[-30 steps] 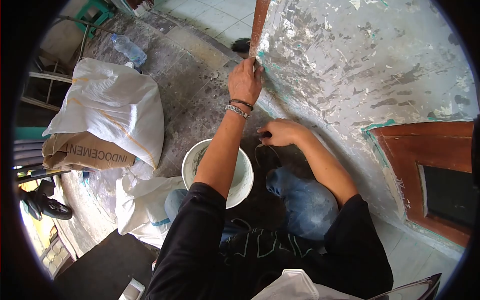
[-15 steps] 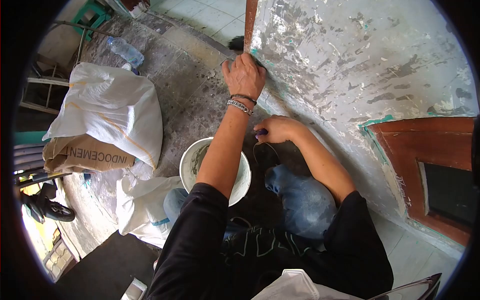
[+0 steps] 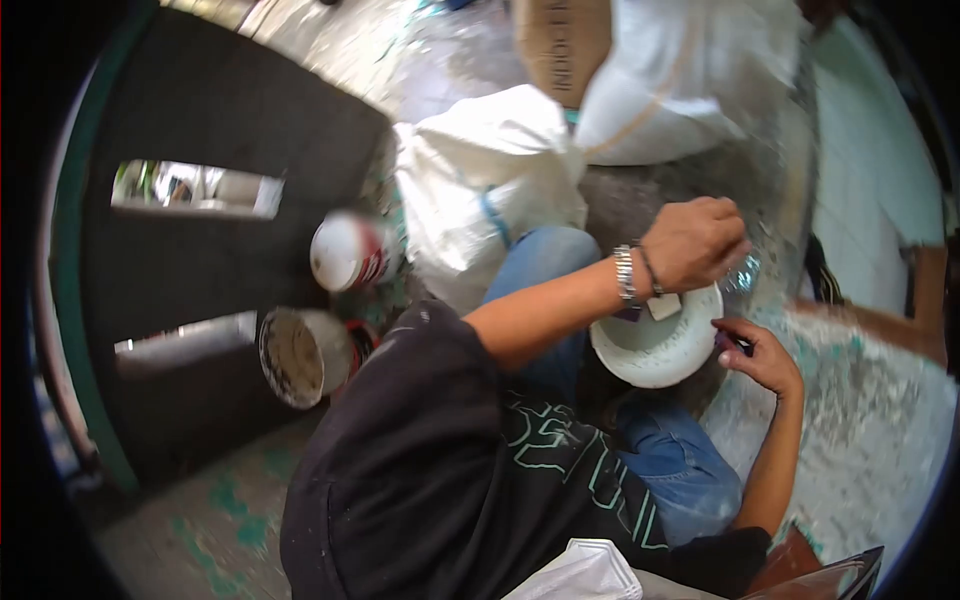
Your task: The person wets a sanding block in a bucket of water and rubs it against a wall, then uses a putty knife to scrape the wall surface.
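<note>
My left hand (image 3: 695,242), with a chain bracelet at the wrist, is above the far rim of a white bucket (image 3: 655,372). Its fingers are curled together, and what they hold, if anything, is hidden. Inside the bucket, partly behind the wrist, are a pale flat block (image 3: 663,306) and a purple piece (image 3: 629,313). At the bucket's right side, my right hand (image 3: 765,358) is closed on a small tool with a dark purple handle (image 3: 733,345). Its working end does not show clearly. The bucket stands between my knees, with greyish-white residue inside.
A white sack (image 3: 480,170) lies left of the bucket, with a fuller sack (image 3: 660,90) and a brown INDOCEMENT bag (image 3: 563,50) beyond. Two paint pails (image 3: 345,252) stand left by a dark panel (image 3: 230,110). A patchy wall (image 3: 870,430) rises on the right.
The view has swung left, bringing the pails into sight. My left hand has left the wall's lower edge and is now over the bucket. My right hand still grips the purple handle, now beside the bucket.
</note>
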